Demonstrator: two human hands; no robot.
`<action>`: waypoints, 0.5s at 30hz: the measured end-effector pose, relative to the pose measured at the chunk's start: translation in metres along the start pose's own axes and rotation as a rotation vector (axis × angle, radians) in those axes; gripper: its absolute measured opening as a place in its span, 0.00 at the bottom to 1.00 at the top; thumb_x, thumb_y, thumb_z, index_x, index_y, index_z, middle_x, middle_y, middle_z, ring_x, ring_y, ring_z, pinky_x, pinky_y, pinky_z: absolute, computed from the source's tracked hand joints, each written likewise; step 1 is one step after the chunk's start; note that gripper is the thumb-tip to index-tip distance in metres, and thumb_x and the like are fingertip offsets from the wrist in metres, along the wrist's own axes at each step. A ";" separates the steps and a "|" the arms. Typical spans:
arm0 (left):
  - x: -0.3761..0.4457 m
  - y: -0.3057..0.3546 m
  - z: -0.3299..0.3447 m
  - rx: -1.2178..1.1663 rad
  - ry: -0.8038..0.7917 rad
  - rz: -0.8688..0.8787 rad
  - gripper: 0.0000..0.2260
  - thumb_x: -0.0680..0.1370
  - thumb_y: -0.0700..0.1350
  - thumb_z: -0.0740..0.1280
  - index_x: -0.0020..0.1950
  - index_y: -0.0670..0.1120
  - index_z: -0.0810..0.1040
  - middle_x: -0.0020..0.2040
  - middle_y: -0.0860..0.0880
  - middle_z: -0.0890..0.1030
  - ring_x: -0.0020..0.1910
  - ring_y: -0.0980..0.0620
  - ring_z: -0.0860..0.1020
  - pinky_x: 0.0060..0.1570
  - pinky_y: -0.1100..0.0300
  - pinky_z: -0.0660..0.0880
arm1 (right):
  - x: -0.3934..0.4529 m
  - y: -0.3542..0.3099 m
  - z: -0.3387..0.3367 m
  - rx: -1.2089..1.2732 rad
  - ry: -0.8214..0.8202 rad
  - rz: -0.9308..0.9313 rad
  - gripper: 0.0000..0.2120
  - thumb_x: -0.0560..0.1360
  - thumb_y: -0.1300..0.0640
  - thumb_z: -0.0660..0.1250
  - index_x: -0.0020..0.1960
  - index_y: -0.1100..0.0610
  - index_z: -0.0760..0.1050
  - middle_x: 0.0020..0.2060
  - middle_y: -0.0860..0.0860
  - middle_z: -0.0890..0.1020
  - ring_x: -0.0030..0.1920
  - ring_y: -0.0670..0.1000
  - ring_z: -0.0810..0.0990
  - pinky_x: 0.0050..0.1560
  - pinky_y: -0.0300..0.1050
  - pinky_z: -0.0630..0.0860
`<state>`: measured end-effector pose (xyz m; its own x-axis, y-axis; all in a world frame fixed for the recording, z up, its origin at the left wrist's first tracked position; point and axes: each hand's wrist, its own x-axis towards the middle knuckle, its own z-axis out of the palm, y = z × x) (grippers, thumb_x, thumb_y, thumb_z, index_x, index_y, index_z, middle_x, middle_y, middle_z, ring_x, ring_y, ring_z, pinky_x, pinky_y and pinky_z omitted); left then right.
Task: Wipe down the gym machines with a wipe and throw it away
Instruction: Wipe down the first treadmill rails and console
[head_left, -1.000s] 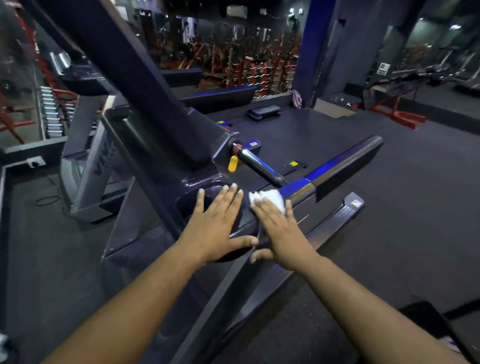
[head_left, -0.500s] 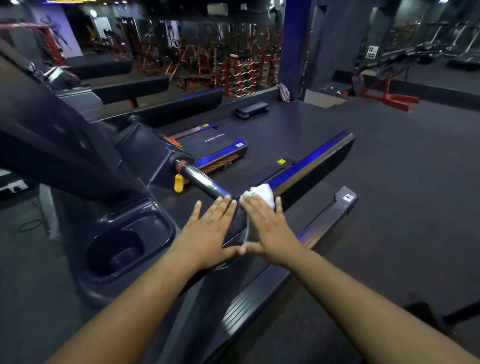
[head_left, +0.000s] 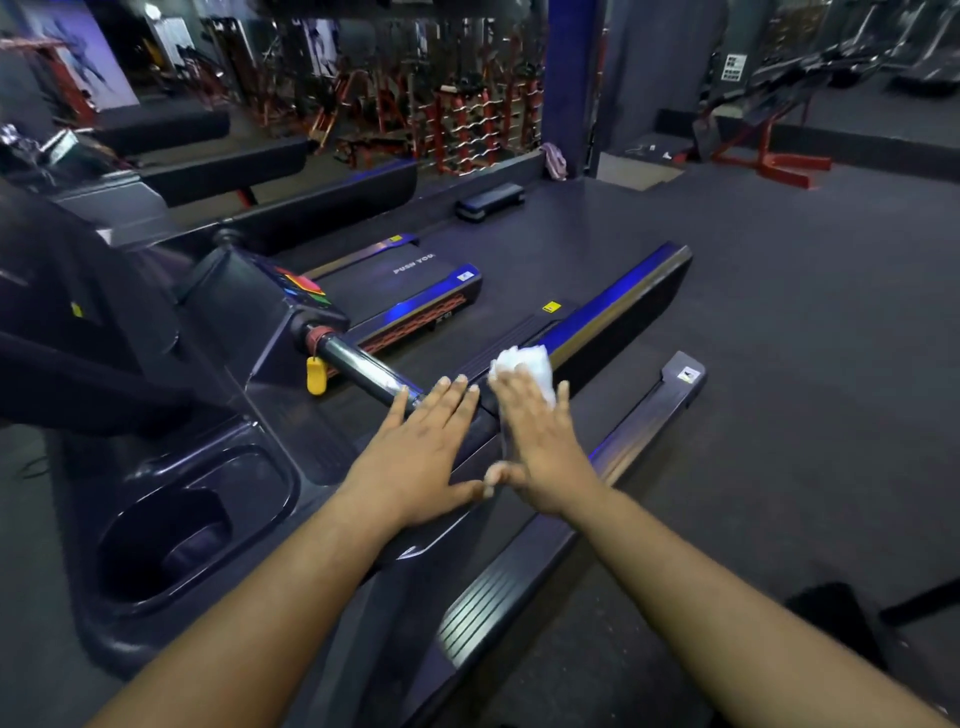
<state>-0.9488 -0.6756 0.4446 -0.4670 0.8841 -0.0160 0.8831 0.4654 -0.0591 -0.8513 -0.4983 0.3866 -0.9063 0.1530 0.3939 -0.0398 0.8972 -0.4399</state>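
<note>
While right hand (head_left: 540, 441) presses wipe (head_left: 524, 366) on handrail (head_left: 618, 296), fingers straight | left hand (head_left: 421, 457) flat | belt: "PUSH YOU"

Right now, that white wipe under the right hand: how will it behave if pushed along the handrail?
The wipe looks crumpled and soft, so it will probably bunch rather than slide flat. It seems light, and likely stays put only because the right hand presses it with flat fingers. The handrail looks glossy, so it should glide easily.
</note>
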 end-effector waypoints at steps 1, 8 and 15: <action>0.004 0.001 0.000 0.000 0.008 0.009 0.50 0.72 0.76 0.49 0.84 0.48 0.37 0.84 0.50 0.38 0.83 0.53 0.37 0.81 0.43 0.40 | -0.007 -0.006 0.008 0.021 0.000 -0.017 0.60 0.64 0.15 0.39 0.84 0.54 0.46 0.83 0.49 0.48 0.82 0.50 0.40 0.77 0.67 0.34; 0.008 0.001 0.000 -0.005 0.003 0.035 0.54 0.75 0.69 0.66 0.83 0.48 0.35 0.84 0.51 0.37 0.82 0.52 0.36 0.81 0.43 0.39 | 0.033 -0.010 0.024 0.555 0.367 0.521 0.56 0.64 0.14 0.41 0.77 0.47 0.26 0.76 0.42 0.27 0.79 0.45 0.29 0.78 0.67 0.36; 0.009 0.000 0.001 -0.020 0.016 0.027 0.52 0.75 0.64 0.67 0.84 0.47 0.36 0.84 0.50 0.38 0.83 0.52 0.37 0.81 0.44 0.39 | 0.008 -0.057 0.054 0.781 0.358 0.586 0.62 0.59 0.12 0.40 0.79 0.48 0.28 0.77 0.41 0.28 0.78 0.41 0.29 0.73 0.53 0.29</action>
<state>-0.9527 -0.6679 0.4431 -0.4420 0.8970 -0.0012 0.8963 0.4417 -0.0392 -0.8792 -0.5706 0.3715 -0.6988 0.7068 0.1100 -0.0100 0.1441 -0.9895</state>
